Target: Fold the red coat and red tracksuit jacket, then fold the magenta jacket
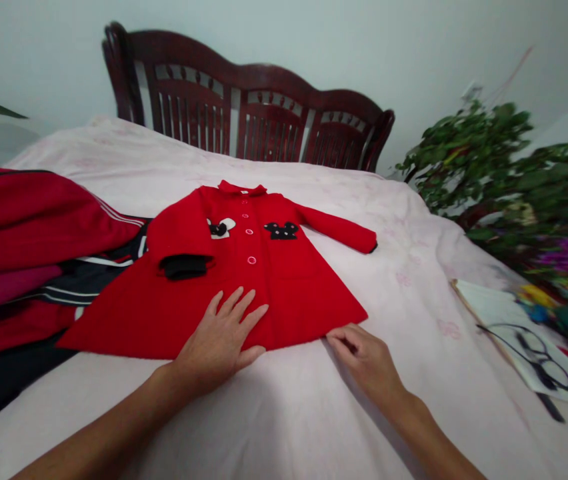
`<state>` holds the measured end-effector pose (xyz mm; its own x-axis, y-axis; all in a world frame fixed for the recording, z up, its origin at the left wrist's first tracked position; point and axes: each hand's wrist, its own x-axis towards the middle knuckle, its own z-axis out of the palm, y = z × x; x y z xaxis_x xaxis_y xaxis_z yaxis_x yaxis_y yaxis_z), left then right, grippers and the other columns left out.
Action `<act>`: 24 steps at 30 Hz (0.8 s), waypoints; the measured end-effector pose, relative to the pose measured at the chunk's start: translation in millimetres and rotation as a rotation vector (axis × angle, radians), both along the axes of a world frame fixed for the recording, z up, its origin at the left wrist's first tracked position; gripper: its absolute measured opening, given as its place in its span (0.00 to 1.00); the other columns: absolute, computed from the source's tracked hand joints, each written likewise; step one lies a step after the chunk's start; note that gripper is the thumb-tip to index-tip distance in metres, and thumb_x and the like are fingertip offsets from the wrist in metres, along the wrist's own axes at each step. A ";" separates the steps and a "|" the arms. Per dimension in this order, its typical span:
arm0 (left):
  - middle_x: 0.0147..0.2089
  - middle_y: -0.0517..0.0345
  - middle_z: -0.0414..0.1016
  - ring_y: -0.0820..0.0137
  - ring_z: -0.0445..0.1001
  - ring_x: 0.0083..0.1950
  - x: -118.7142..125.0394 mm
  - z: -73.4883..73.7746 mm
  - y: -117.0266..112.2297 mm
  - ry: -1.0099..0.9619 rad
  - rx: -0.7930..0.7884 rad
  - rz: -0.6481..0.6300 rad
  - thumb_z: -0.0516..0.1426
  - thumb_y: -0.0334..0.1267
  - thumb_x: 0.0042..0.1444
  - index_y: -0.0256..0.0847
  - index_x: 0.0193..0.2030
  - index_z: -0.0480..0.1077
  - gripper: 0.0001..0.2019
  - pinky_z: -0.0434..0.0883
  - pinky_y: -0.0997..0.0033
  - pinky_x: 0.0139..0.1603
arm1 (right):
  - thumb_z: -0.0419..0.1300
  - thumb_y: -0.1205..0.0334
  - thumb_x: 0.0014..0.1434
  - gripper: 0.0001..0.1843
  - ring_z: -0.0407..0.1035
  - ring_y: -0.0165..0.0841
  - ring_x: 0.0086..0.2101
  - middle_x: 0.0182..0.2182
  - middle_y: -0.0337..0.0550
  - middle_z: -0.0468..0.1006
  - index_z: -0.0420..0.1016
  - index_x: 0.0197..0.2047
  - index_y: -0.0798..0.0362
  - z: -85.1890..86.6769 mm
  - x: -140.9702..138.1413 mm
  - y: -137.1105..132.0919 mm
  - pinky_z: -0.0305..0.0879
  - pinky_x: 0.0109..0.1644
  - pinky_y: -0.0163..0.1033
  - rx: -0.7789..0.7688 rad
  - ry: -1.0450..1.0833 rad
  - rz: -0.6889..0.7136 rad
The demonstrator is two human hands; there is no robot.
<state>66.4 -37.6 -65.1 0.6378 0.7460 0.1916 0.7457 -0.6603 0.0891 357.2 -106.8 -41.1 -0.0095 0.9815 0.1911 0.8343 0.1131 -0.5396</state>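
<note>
A red buttoned coat (294, 287) lies spread face up on the bed, its collar pointing toward the headboard. One sleeve is folded across the front on the left, showing a black cuff; the other stretches out to the right. Black and white appliqués sit on the chest. My left hand (219, 340) rests flat on the lower front of the coat, fingers spread. At the hem near the right corner, my right hand (364, 357) is closed, with thumb and fingers pinching the edge of the cloth.
A pale pink bedsheet (414, 333) covers the bed. Red and navy clothes (44, 233) are heaped at the left. Eyeglasses (539, 353) lie on a notebook (504, 313) at the right, beside leafy plants (474, 147). A dark wooden headboard (264, 80) stands behind.
</note>
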 end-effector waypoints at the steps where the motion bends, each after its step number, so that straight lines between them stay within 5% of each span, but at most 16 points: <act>1: 0.73 0.47 0.54 0.52 0.48 0.74 0.0 -0.1 0.0 0.001 -0.001 -0.001 0.48 0.60 0.62 0.50 0.70 0.56 0.32 0.50 0.41 0.69 | 0.55 0.55 0.63 0.12 0.73 0.33 0.35 0.33 0.38 0.79 0.79 0.35 0.47 -1.4 -1.8 -2.0 0.64 0.41 0.37 -0.008 0.008 -0.015; 14: 0.73 0.46 0.54 0.52 0.49 0.74 -0.2 2.0 -1.1 -0.020 -0.011 0.005 0.49 0.59 0.62 0.50 0.70 0.57 0.32 0.49 0.41 0.69 | 0.57 0.53 0.59 0.12 0.77 0.34 0.36 0.34 0.35 0.84 0.82 0.35 0.43 -8.2 -22.9 -1.3 0.67 0.41 0.38 -0.069 0.039 -0.221; 24: 0.73 0.47 0.54 0.52 0.49 0.74 -0.3 1.6 -1.3 -0.024 -0.003 0.002 0.49 0.58 0.62 0.50 0.70 0.57 0.32 0.48 0.42 0.69 | 0.59 0.60 0.49 0.09 0.68 0.32 0.22 0.18 0.35 0.74 0.70 0.19 0.48 -17.7 -29.5 6.9 0.62 0.27 0.35 0.090 0.094 -0.296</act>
